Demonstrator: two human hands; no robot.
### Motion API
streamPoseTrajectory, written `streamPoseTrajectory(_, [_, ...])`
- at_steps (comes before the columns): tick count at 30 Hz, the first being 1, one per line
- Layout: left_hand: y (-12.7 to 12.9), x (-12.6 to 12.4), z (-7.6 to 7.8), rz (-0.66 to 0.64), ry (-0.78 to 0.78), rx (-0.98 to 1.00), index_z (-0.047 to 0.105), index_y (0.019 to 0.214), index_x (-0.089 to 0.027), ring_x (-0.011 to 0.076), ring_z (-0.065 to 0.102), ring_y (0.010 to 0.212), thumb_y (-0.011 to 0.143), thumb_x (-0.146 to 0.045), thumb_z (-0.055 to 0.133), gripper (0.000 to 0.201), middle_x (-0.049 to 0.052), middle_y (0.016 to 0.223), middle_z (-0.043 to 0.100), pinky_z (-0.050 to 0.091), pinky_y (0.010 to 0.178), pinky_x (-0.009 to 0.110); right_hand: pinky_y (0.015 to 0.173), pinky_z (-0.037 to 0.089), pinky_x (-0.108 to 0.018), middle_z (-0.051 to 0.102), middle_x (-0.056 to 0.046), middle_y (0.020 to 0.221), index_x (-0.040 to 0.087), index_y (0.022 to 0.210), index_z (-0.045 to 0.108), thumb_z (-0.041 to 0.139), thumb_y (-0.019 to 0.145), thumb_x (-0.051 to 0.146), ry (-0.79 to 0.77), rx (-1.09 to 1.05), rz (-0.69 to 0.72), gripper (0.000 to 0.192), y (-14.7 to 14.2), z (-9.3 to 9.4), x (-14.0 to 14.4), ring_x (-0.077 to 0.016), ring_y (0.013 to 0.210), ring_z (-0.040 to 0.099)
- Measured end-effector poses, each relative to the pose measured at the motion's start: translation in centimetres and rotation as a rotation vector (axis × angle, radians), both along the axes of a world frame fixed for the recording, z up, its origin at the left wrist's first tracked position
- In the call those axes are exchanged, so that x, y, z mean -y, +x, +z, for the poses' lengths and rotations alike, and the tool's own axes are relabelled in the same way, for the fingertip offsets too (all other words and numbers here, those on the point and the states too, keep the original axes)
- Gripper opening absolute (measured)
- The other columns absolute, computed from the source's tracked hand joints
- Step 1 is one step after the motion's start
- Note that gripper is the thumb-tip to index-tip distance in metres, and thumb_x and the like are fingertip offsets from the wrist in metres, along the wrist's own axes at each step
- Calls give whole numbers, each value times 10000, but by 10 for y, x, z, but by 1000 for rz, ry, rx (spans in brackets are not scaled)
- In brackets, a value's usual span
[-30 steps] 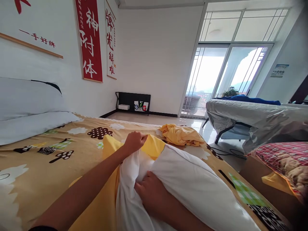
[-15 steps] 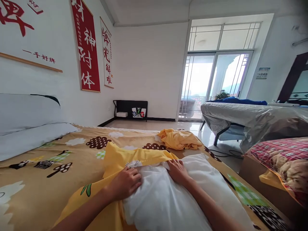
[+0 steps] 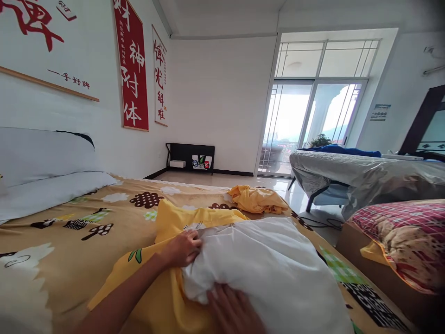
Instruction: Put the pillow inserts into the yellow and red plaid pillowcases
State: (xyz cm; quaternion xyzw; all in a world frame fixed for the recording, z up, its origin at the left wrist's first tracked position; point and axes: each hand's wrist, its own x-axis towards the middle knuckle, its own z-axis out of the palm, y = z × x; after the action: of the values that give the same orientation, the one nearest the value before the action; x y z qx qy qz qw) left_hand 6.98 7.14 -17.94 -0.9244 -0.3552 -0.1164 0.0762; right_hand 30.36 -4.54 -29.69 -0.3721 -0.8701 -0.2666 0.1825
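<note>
A white pillow [image 3: 267,269] lies on the bed in front of me, partly inside a yellow pillowcase [image 3: 163,297] whose open edge bunches around its far end. My left hand [image 3: 182,248] grips the pillowcase's edge at the pillow's left side. My right hand [image 3: 232,313] presses flat on the pillow's near edge, fingers spread; its lower part is cut off by the frame.
The bed has a tan patterned sheet [image 3: 69,241] and grey-white pillows [image 3: 45,185] at the headboard on the left. A crumpled yellow cloth [image 3: 257,199] lies at the far edge. A box with a plaid quilt [image 3: 399,232] stands right, a covered table [image 3: 365,171] beyond.
My right hand has drawn back from the pillow's far end to its near edge. My left hand stays at the pillowcase's edge. The pillow bulges higher.
</note>
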Motion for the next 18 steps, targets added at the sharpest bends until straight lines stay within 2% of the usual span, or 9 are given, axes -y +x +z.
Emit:
streamPoseTrajectory(2, [-8,3,6,18,13,33,559,959,-182,218,602,941,893,-295,535,133,91,1068,596,500,816,318,915,516,-351,594,-44,1352,246,1424,477,437,829,73,74,25,0,621,13,19,-17,-219,1176,605])
streamPoseTrajectory(4, [-17,6,12,49,27,66,525,999,-177,214,599,932,930,-340,480,183,102,1097,579,505,792,314,967,476,-362,593,-58,1356,210,1418,480,399,799,-2,78,21,1,658,27,42,-35,-212,1190,587])
streamPoseTrajectory(7, [-25,10,18,81,52,84,503,1001,-180,228,593,941,945,-366,445,203,110,1107,563,504,796,333,993,444,-396,594,-79,1353,193,1418,478,354,749,-73,-9,31,-12,731,38,73,-55,-216,1214,564])
streamPoseTrajectory(10, [-25,18,21,97,75,65,501,1016,-174,248,598,929,943,-349,440,200,120,1090,562,504,780,355,1020,412,-424,571,-75,1381,202,1402,497,329,716,-104,-158,41,-50,770,38,94,-63,-219,1262,526])
streamPoseTrajectory(15, [-18,48,26,96,99,-8,523,1068,-151,283,591,1008,980,-366,349,290,165,1163,554,497,793,385,1061,358,-415,509,-78,1443,210,1432,452,329,687,-108,-260,5,-65,820,32,105,-59,-196,1329,456])
streamPoseTrajectory(18, [-9,69,27,94,27,-96,606,945,-151,282,629,908,977,-454,339,405,143,992,642,497,782,395,1061,353,-426,490,-85,1458,201,1466,396,338,656,-104,-319,-49,-59,868,27,105,-57,-201,1338,448])
